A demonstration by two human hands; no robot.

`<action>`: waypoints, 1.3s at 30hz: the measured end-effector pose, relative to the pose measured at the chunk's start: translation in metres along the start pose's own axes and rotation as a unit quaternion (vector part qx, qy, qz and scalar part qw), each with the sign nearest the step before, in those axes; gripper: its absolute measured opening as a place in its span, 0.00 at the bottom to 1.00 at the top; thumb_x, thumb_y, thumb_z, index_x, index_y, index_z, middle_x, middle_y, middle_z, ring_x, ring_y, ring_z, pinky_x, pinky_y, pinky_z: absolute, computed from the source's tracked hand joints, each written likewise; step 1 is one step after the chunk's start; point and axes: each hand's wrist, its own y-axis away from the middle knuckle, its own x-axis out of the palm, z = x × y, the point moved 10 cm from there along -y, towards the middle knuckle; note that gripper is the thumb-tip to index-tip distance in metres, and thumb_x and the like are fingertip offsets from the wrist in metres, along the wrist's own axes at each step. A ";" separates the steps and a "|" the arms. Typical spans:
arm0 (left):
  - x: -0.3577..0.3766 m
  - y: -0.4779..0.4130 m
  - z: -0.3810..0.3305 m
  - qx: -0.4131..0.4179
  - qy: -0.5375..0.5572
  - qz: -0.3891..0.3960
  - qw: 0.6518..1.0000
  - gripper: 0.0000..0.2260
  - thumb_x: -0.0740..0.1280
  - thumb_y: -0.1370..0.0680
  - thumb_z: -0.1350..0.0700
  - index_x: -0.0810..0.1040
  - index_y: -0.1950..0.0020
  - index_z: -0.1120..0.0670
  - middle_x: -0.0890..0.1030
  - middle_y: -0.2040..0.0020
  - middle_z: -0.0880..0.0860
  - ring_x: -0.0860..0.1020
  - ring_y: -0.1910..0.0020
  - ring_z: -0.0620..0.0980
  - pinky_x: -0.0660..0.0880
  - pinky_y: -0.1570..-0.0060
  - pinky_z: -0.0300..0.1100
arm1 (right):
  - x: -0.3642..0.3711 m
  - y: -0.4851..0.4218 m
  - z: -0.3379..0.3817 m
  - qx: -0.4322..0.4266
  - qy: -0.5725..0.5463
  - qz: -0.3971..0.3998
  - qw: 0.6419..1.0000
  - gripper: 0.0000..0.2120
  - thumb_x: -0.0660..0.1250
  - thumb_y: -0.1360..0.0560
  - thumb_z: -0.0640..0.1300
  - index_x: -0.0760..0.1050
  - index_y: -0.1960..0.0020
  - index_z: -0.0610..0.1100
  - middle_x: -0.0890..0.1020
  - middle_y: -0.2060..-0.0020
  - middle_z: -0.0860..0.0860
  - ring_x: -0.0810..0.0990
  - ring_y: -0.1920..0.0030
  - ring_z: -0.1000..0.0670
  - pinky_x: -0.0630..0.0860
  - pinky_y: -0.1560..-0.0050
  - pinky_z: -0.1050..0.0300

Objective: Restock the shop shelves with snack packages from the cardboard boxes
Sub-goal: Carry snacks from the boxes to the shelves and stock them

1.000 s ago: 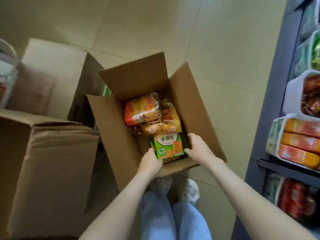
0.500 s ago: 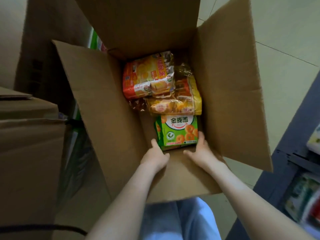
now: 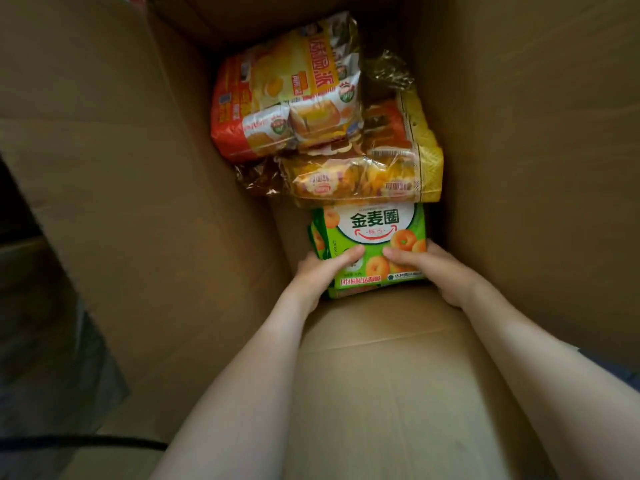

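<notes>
- Nearest us, the near flap [image 3: 381, 368] of the cardboard box [image 3: 519, 168] lies folded out beneath our forearms.
- Just past it, at the near edge of the box floor, our left hand [image 3: 320, 273] and right hand [image 3: 427, 268] clamp the green snack package [image 3: 372, 226] by its left and right sides. Our thumbs lie on its printed face and our fingers curl behind, out of sight.
- The package sits dead ahead, equally near both hands, its length running away from us.
- Its far end meets the yellow bag [image 3: 367, 178], which seems to overlap it. The orange bag [image 3: 287, 98] lies beyond, by the far wall.
- We judge the lift should first draw toward the near edge.
</notes>
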 end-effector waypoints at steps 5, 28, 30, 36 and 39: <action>-0.007 0.026 0.006 -0.024 0.028 -0.034 0.999 0.48 0.76 0.51 0.27 0.74 0.34 0.42 0.76 0.34 0.48 0.77 0.38 0.50 0.72 0.36 0.49 | 0.007 0.037 0.011 -0.001 -0.018 0.018 1.000 0.14 0.73 0.30 0.44 0.77 0.45 0.49 0.84 0.52 0.55 0.83 0.54 0.58 0.74 0.58 0.67; 0.044 0.530 -0.200 0.171 -0.025 0.110 0.979 0.27 0.75 0.29 0.53 0.61 0.39 0.53 0.77 0.44 0.54 0.83 0.54 0.50 0.82 0.60 0.46 | -0.026 0.517 0.165 -0.161 -0.151 -0.124 0.967 0.25 0.75 0.34 0.51 0.73 0.39 0.49 0.83 0.48 0.54 0.82 0.49 0.54 0.74 0.53 0.62; 0.064 0.575 -0.215 0.206 -0.053 0.143 0.967 0.28 0.75 0.29 0.53 0.61 0.39 0.54 0.78 0.46 0.53 0.84 0.58 0.47 0.80 0.64 0.41 | -0.038 0.572 0.169 -0.194 -0.175 -0.163 0.952 0.17 0.73 0.30 0.47 0.74 0.44 0.50 0.82 0.51 0.55 0.80 0.53 0.57 0.72 0.57 0.65; 0.129 0.694 -0.208 0.258 -0.153 0.218 0.929 0.51 0.80 0.42 0.40 0.53 0.29 0.53 0.77 0.41 0.54 0.83 0.49 0.53 0.79 0.47 0.55 | -0.070 0.709 0.134 -0.259 -0.232 -0.264 0.899 0.26 0.74 0.31 0.46 0.72 0.35 0.46 0.82 0.44 0.52 0.80 0.46 0.55 0.72 0.55 0.67; 0.155 0.740 -0.179 0.277 -0.201 0.239 0.909 0.55 0.80 0.41 0.40 0.49 0.26 0.54 0.76 0.39 0.54 0.82 0.48 0.53 0.79 0.46 0.53 | -0.069 0.769 0.094 -0.281 -0.256 -0.292 0.878 0.21 0.73 0.29 0.45 0.73 0.37 0.47 0.82 0.48 0.56 0.80 0.50 0.59 0.72 0.58 0.69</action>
